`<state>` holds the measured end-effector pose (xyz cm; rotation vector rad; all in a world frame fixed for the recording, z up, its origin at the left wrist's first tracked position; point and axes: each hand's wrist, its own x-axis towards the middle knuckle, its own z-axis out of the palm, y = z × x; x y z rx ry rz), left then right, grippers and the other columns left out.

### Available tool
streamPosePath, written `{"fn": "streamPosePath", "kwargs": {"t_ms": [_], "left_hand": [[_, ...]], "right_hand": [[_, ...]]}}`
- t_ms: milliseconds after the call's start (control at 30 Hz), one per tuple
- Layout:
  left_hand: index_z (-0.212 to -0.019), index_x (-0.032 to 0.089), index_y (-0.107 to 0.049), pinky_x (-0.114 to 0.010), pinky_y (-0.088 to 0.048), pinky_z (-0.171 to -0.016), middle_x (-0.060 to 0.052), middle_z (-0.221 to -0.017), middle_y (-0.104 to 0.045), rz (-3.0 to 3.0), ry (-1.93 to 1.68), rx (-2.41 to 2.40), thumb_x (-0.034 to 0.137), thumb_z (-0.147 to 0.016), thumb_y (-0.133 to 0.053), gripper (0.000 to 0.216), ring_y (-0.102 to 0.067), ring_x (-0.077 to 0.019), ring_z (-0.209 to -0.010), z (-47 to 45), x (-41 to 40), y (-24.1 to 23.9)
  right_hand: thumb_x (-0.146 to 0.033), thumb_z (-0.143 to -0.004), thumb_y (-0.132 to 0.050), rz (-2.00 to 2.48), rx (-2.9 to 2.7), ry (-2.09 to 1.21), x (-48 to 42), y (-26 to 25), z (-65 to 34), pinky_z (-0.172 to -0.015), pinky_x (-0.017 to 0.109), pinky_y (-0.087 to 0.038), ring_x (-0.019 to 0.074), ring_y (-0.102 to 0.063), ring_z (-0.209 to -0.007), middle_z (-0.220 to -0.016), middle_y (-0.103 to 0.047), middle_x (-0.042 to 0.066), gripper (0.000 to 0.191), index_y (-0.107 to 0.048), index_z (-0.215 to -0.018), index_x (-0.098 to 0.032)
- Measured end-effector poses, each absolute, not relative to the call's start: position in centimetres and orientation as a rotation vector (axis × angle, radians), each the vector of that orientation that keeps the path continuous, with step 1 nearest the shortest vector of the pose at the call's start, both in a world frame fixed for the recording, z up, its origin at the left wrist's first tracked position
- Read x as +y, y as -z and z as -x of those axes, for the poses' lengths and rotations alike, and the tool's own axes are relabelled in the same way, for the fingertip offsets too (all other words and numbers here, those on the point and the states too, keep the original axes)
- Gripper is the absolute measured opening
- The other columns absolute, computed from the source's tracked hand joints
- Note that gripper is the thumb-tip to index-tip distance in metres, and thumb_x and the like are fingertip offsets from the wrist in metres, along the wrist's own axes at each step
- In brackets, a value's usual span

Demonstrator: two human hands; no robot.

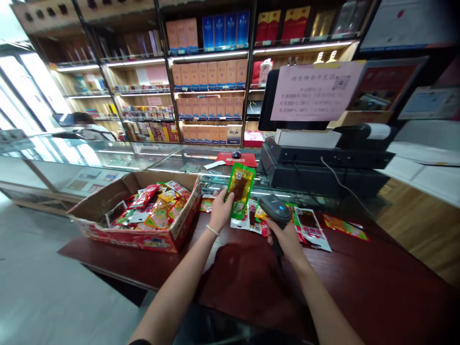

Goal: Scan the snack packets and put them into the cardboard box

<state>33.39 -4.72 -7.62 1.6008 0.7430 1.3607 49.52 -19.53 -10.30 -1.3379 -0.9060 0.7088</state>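
My left hand [220, 210] grips a green snack packet [240, 189] with a brown filling and holds it upright above the dark red counter [377, 278]. My right hand [285, 237] is wrapped round the handle of a black barcode scanner [275, 210], whose head points toward the packet from just to its right. Under both hands several more snack packets [311, 227] lie flat on the counter.
An open cardboard box [140, 237] full of snack packets stands at the left of the counter. Behind it runs a glass display case [118, 155]. A black till with a monitor [323, 163] and a pink notice [316, 91] stands at the right. Shelves of boxes fill the back wall; a person sits far left.
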Motion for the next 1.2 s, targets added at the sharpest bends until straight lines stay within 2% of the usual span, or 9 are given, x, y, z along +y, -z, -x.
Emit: {"fn": "streamPosePath", "kwargs": {"t_ms": [133, 233, 400, 500, 600, 733, 867, 1000, 1200], "left_hand": [[-0.116, 0.021, -0.066, -0.04, -0.045, -0.101, -0.005, -0.113, -0.07, -1.676, -1.349, 0.654, 0.023, -0.079, -0.068, 0.038, -0.063, -0.0268, -0.11, -27.4, -3.6, 2.0], [-0.127, 0.022, -0.059, -0.04, -0.049, -0.098, -0.007, -0.118, -0.068, -1.712, -1.419, 0.788, 0.025, -0.08, -0.067, 0.048, -0.064, -0.0264, -0.11, -20.9, -2.0, 0.4], [-0.136, 0.016, -0.051, -0.05, -0.041, -0.107, -0.016, -0.132, -0.06, -1.979, -1.428, 1.342, 0.02, -0.074, -0.067, 0.064, -0.053, -0.0347, -0.126, -12.6, 1.1, 3.2], [-0.129, 0.011, -0.057, -0.055, -0.034, -0.112, -0.021, -0.131, -0.059, -2.222, -1.263, 1.466, 0.018, -0.076, -0.062, 0.054, -0.048, -0.037, -0.131, -11.4, 1.7, 5.2], [-0.123, 0.014, -0.062, -0.051, -0.035, -0.113, -0.018, -0.131, -0.059, -2.432, -1.248, 1.47, 0.02, -0.085, -0.052, 0.04, -0.049, -0.0322, -0.131, -11.7, 1.3, 5.5], [-0.115, 0.018, -0.066, -0.044, -0.046, -0.103, -0.013, -0.122, -0.066, -2.518, -1.296, 1.384, 0.023, -0.091, -0.045, 0.032, -0.06, -0.0257, -0.117, -12.3, -0.3, 4.1], [-0.117, 0.019, -0.065, -0.041, -0.048, -0.098, -0.01, -0.116, -0.069, -2.552, -1.44, 1.308, 0.024, -0.092, -0.045, 0.032, -0.062, -0.0251, -0.11, -14.4, -2.6, 2.2], [-0.122, 0.02, -0.062, -0.038, -0.047, -0.1, -0.009, -0.119, -0.068, -2.573, -1.444, 0.999, 0.024, -0.094, -0.047, 0.032, -0.062, -0.023, -0.112, -20.3, -4.7, 1.5], [-0.123, 0.019, -0.06, -0.039, -0.047, -0.101, -0.01, -0.12, -0.067, -2.488, -1.18, 0.701, 0.023, -0.093, -0.049, 0.032, -0.061, -0.0232, -0.113, -33.2, -5.6, 7.6]], "right_hand": [[-0.052, -0.075, -0.075, 1.319, -0.851, -0.741, -19.5, 10.5, -49.5, -0.034, 0.023, -0.042, 0.0118, -0.051, -0.035, -0.048, -0.056, -0.001, 0.039, -0.058, -0.063, -0.019], [-0.051, -0.073, -0.077, 1.316, -0.852, -0.758, -19.4, 10.6, -49.0, -0.034, 0.023, -0.042, 0.0116, -0.051, -0.035, -0.049, -0.057, -0.001, 0.038, -0.059, -0.065, -0.019], [-0.053, -0.074, -0.075, 1.274, -0.932, -0.783, -19.3, 10.3, -47.7, -0.035, 0.022, -0.042, 0.0109, -0.05, -0.035, -0.049, -0.055, -0.002, 0.039, -0.059, -0.066, -0.019], [-0.052, -0.074, -0.075, 1.266, -0.964, -0.78, -19.4, 10.1, -47.0, -0.035, 0.022, -0.042, 0.0103, -0.049, -0.034, -0.048, -0.054, -0.003, 0.038, -0.058, -0.068, -0.019], [-0.051, -0.073, -0.076, 1.279, -0.973, -0.788, -19.4, 10.3, -46.9, -0.035, 0.021, -0.042, 0.01, -0.05, -0.035, -0.049, -0.054, -0.003, 0.038, -0.057, -0.069, -0.018], [-0.051, -0.073, -0.077, 1.257, -0.937, -0.796, -19.2, 10.6, -47.5, -0.034, 0.02, -0.042, 0.0099, -0.051, -0.035, -0.051, -0.055, -0.004, 0.038, -0.059, -0.074, -0.018], [-0.051, -0.073, -0.077, 1.239, -0.886, -0.765, -19.4, 10.5, -48.6, -0.033, 0.02, -0.041, 0.0097, -0.051, -0.034, -0.05, -0.055, -0.004, 0.039, -0.058, -0.071, -0.018], [-0.051, -0.073, -0.076, 1.233, -0.823, -0.729, -19.7, 9.9, -49.9, -0.033, 0.02, -0.042, 0.0095, -0.05, -0.034, -0.05, -0.055, -0.005, 0.036, -0.059, -0.077, -0.019], [-0.051, -0.072, -0.075, 1.228, -0.727, -0.668, -20.0, 9.4, -52.3, -0.032, 0.021, -0.04, 0.0098, -0.048, -0.033, -0.05, -0.054, -0.007, 0.036, -0.057, -0.077, -0.02]]}}
